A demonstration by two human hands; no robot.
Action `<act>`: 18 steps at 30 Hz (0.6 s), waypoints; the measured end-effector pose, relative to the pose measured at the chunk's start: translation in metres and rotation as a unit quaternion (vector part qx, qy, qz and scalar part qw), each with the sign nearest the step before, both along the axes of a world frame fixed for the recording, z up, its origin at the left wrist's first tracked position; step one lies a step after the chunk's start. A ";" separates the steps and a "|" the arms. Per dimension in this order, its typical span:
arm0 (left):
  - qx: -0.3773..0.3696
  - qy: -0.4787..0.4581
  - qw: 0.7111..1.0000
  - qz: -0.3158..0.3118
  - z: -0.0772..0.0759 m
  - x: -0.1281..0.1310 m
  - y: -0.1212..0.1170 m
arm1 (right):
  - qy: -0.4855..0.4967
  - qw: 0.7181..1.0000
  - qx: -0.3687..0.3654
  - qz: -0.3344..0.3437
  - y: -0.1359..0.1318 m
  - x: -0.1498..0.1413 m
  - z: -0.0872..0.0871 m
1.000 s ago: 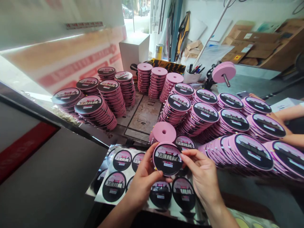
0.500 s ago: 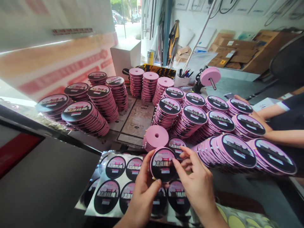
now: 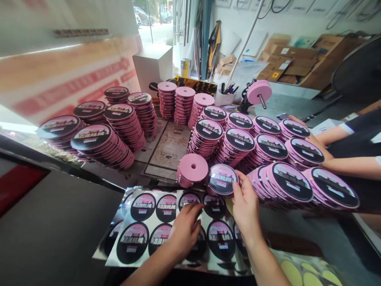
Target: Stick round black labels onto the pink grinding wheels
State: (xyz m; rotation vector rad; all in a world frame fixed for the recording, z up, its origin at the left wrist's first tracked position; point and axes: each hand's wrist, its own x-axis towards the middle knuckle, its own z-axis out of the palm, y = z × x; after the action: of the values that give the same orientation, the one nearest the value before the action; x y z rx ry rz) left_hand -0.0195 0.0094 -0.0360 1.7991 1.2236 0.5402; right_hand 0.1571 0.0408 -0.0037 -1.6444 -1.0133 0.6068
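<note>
My right hand (image 3: 245, 198) pinches the edge of a pink foam line spool (image 3: 222, 179) with a round black-and-pink label on top. This spool sits at or just above a low pile beside a plain pink spool stack (image 3: 193, 169) with a centre hole; whether it rests there I cannot tell. Over the silver sheet of round stickers (image 3: 116, 254) reaches my left hand (image 3: 186, 228), fingers apart and slightly bent, holding nothing I can see. Its fingertips are near a sticker (image 3: 189, 198) in the top row, partly covering it.
Labelled spool stacks (image 3: 239, 139) crowd the right side, others (image 3: 92, 137) the left. Unlabelled stacks (image 3: 185, 92) stand behind, near a pen holder (image 3: 225, 97) and a rod with pink discs (image 3: 258, 93). Another person's arms (image 3: 351, 165) are at right. A yellow-circled backing sheet (image 3: 309, 274) lies lower right.
My left hand has let go of the labelled spool and moved down over the sticker sheet. My right hand has carried the spool right and away to the low pile.
</note>
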 end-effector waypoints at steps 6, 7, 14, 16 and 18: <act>0.086 0.111 0.987 -0.072 0.001 0.012 0.008 | -0.154 0.987 -0.040 0.025 -0.020 -0.005 0.011; 0.100 0.129 0.983 -0.090 0.001 0.014 0.010 | -0.174 0.983 -0.037 0.039 -0.030 -0.005 0.013; 0.154 0.106 0.955 -0.229 -0.010 0.035 0.021 | -0.151 0.982 -0.096 0.054 -0.092 0.021 -0.045; 0.164 0.095 0.948 -0.255 -0.015 0.046 0.022 | -0.137 0.983 -0.115 0.047 -0.100 0.027 -0.074; 0.172 0.092 0.943 -0.270 -0.020 0.056 0.022 | -0.111 0.985 -0.127 0.034 -0.105 0.029 -0.096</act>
State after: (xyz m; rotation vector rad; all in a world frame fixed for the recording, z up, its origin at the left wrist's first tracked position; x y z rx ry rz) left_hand 0.0368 0.0309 -0.0562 2.4132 0.7208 0.2782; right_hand 0.1857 -0.0645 -0.0994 -1.9405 -1.1957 0.6272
